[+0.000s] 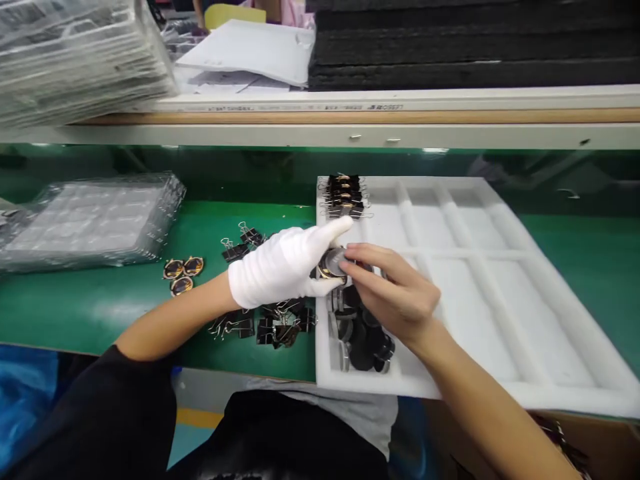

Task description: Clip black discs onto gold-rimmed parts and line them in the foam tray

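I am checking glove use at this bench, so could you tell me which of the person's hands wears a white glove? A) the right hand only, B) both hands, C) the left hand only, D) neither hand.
C: the left hand wears a white glove, while the right hand is bare; both meet at a small round part over the white foam tray.

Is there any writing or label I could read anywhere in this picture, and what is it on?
Nothing can be read.
White rail above the bench: a line of small grey print, upside down and too blurred to make out.
Round part held between the left hand and right hand: no visible marking.
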Demonstrator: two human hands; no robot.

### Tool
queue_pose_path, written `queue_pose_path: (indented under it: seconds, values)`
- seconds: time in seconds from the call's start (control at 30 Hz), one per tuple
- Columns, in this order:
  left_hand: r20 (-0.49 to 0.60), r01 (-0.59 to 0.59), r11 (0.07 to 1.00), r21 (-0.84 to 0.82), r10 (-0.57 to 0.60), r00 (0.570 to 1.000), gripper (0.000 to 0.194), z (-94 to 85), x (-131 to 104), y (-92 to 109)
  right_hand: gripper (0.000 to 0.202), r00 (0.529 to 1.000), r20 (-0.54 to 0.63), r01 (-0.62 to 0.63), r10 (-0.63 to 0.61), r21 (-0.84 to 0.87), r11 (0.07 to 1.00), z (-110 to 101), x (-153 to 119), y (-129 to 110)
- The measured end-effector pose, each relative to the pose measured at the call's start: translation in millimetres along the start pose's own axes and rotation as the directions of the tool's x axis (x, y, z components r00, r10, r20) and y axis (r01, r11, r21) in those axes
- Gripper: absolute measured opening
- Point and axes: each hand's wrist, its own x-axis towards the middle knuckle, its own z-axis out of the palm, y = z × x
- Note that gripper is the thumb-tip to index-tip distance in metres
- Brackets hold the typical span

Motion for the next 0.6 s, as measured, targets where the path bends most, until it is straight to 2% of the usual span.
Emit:
queue_pose_path:
  seconds: [0.07,0.1,0.13,0.17,0.2,0.27,0.3,0.33,0.37,0.4,0.47,0.53,0.6]
  values:
    - [-0.049,-0.05,0.998,0.047,0.052,0.997,0.068,2.8,5,-4,0.053,0.999,0.026,-0.02,0.019,0.042,0.999,0,1,1]
    - [-0.053,-0.058,0.996,0.068,0.062,0.997,0.066,3.0,8,-5,0.05,0.997,0.03,-0.073,0.071,0.07,0.995,-1,2,1]
    - [-0.041,-0.062,0.996,0.069,0.065,0.997,0.063,2.7,12,-5,0.047,0.985,0.031,-0.173,0.171,0.107,0.979,-2,4,0]
    - [-0.004,-0.058,0.997,0.047,0.058,0.998,0.059,1.9,15,-4,0.044,0.951,0.038,-0.31,0.308,0.16,0.937,-2,6,-1]
    - [0.056,-0.045,0.999,0.012,0.044,0.997,0.055,0.7,19,-3,0.041,0.881,0.074,-0.471,0.467,0.225,0.853,-3,8,-2]
    - [0.205,-0.027,0.997,-0.066,0.04,0.978,0.046,-4.0,25,-2,0.038,0.654,0.242,-0.749,0.717,0.34,0.568,-4,10,-3]
    - [0.276,-0.026,0.995,-0.101,0.053,0.96,0.045,-8.0,27,-4,0.037,0.54,0.332,-0.828,0.773,0.373,0.418,-5,11,-2]
    - [0.321,-0.017,0.993,-0.12,0.055,0.945,0.045,-13.5,27,-9,0.034,0.457,0.393,-0.867,0.798,0.397,0.3,-5,11,-1]
    - [0.334,0.01,0.993,-0.12,0.031,0.942,0.048,-20.4,26,-17,0.033,0.392,0.432,-0.887,0.812,0.411,0.21,-5,10,1]
    - [0.316,0.06,0.993,-0.103,-0.024,0.948,0.051,-28.4,22,-26,0.032,0.347,0.44,-0.89,0.828,0.432,0.143,-6,10,4]
    - [0.242,0.235,0.972,-0.018,-0.223,0.944,0.05,-45.7,12,-49,0.034,0.286,0.421,-0.87,0.861,0.491,0.049,-7,8,10]
    - [0.221,0.406,0.908,0.1,-0.418,0.881,0.043,-58.5,0,-71,0.035,0.246,0.422,-0.849,0.872,0.527,-0.016,-8,7,14]
    - [0.32,0.482,0.855,0.194,-0.519,0.792,0.04,-60.2,-9,-87,0.034,0.227,0.432,-0.842,0.873,0.538,-0.047,-9,6,17]
